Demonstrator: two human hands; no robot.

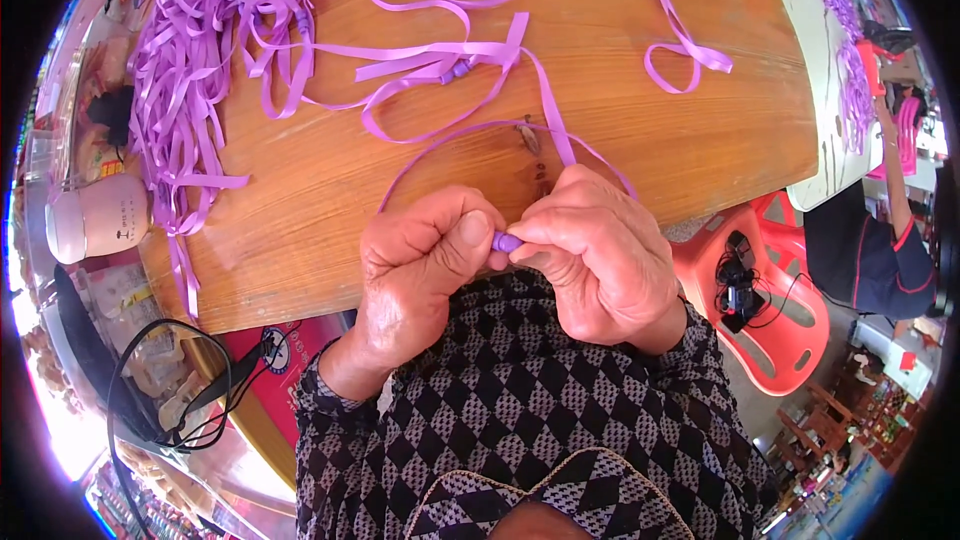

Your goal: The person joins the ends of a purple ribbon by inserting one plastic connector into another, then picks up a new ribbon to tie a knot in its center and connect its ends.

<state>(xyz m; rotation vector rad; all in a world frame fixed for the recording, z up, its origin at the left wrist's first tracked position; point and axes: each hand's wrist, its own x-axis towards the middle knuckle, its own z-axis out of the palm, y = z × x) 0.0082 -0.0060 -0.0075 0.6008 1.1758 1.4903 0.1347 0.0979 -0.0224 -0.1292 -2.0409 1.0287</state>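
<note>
Close in front of my body, both hands meet over the table's near edge. Between them shows a small purple coil of ribbon [506, 241], wound tight like a knot. My left hand [428, 258] pinches its left end between thumb and fingers. On the other end, my right hand [600, 258] is closed with thumb and forefinger. A purple ribbon [552, 105] runs from the right hand up onto the table, and a thin loop arches between the two hands. Beyond them lies another ribbon with a similar wound knot [457, 71]. My palms and the inner fingers are hidden.
A big heap of purple ribbons [200, 50] covers the far left of the wooden table [700, 160] and hangs over its side. One looped ribbon [672, 48] lies far right. A red plastic stool [775, 340] with black cables stands right, near another person's arm [893, 155].
</note>
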